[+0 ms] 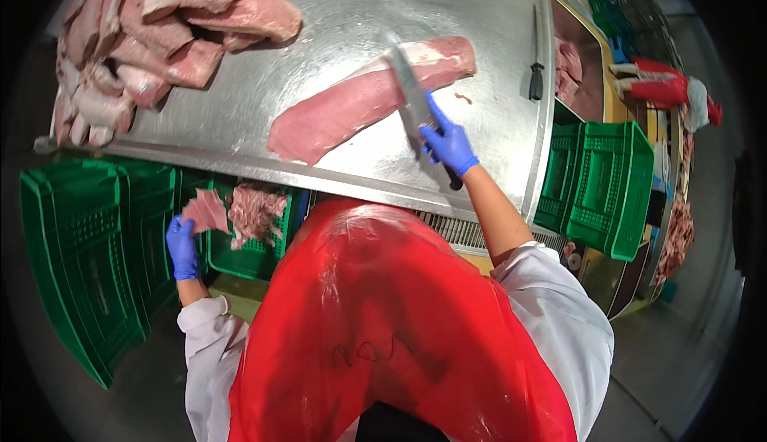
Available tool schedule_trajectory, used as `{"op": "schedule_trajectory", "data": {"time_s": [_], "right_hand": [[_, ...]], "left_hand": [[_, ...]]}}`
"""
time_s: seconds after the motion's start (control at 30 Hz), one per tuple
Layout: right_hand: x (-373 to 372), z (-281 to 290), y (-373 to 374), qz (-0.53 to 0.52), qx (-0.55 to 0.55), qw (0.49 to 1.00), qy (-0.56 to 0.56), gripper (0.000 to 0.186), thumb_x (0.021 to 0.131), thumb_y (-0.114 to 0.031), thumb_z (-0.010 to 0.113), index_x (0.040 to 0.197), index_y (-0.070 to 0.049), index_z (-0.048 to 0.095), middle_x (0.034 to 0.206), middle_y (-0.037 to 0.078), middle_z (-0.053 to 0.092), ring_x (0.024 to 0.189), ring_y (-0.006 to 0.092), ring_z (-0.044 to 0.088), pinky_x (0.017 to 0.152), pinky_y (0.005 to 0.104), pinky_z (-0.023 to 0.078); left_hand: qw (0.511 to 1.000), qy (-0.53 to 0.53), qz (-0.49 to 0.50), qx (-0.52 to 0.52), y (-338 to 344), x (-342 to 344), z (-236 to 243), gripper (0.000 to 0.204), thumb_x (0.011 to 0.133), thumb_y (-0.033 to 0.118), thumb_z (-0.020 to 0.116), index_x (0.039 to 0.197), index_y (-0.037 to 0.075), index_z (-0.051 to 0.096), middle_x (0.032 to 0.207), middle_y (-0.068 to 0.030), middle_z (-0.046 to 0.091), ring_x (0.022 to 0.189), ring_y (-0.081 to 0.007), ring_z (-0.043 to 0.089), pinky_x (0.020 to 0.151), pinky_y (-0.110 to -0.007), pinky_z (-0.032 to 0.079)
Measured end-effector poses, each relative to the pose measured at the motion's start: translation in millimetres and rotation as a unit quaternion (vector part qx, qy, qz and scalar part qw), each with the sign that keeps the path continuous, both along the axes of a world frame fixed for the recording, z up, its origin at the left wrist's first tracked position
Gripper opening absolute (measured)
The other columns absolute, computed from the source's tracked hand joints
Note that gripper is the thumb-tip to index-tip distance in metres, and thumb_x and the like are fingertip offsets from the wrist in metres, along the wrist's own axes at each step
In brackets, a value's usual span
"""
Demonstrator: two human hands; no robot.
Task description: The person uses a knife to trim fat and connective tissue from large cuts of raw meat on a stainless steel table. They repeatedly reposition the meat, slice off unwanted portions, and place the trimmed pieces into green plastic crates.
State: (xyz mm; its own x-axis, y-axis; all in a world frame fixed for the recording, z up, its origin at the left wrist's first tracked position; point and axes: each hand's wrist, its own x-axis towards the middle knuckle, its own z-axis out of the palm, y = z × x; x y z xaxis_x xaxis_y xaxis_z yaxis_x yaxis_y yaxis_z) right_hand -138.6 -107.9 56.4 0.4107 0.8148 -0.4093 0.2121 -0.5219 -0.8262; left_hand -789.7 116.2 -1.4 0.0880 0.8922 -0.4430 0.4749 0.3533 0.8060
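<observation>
My right hand [449, 140], in a blue glove, is closed round the dark handle of a knife [408, 81]. Its blade points away from me and lies across a long pink piece of meat [343, 119], with pale fat towards its far right end. That piece rests on a metal table [343, 19]. At the lower left, my gloved left hand [183, 244] pinches a thin, flat scrap of meat [206, 211]. The scrap hangs over a green crate [240, 261] below the table edge, beside a heap of pale trimmings [256, 212] inside that crate.
Many fat-covered meat pieces [160, 35] are piled at the table's far left. A second, black-handled knife [536, 81] lies at the right edge. Green crates stand at left [88, 242] and right [611, 182]. A person in red [667, 88] stands farther right.
</observation>
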Motion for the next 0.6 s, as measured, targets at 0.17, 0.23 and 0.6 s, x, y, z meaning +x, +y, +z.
{"op": "schedule_trajectory", "data": {"time_s": [0.17, 0.23, 0.6], "right_hand": [[101.2, -14.3, 3.7, -0.107, -0.033, 0.982, -0.152, 0.073, 0.097, -0.019, 0.06, 0.156, -0.042, 0.025, 0.08, 0.015, 0.071, 0.064, 0.0201, 0.07, 0.059, 0.0354, 0.058], [119.1, -8.2, 24.7, -0.079, -0.056, 0.975, -0.2, 0.073, 0.097, -0.02, 0.059, 0.156, -0.042, 0.024, 0.083, 0.016, 0.072, 0.065, 0.0217, 0.071, 0.061, 0.0357, 0.058], [73.1, -5.9, -34.6, -0.124, -0.083, 0.989, -0.02, 0.075, 0.091, -0.013, 0.063, 0.157, -0.033, 0.032, 0.08, 0.013, 0.07, 0.061, 0.0167, 0.066, 0.063, 0.0334, 0.056]], "left_hand": [[0.904, 0.281, -0.24, 0.213, 20.2, 113.5, 16.2, 0.032, 0.088, 0.02, 0.069, 0.106, -0.005, 0.061, 0.094, -0.0181, 0.069, 0.085, -0.0307, 0.069, 0.078, -0.042, 0.054], [0.916, 0.202, -0.285, 0.197, 28.1, 198.4, 47.0, 0.033, 0.087, 0.022, 0.07, 0.105, -0.004, 0.061, 0.094, -0.0199, 0.068, 0.086, -0.0347, 0.068, 0.08, -0.045, 0.054], [0.819, 0.162, -0.484, 0.262, 14.4, 438.0, 14.3, 0.081, 0.061, 0.044, 0.082, 0.125, 0.006, 0.051, 0.122, -0.0159, 0.055, 0.114, -0.0373, 0.053, 0.098, -0.047, 0.043]]}}
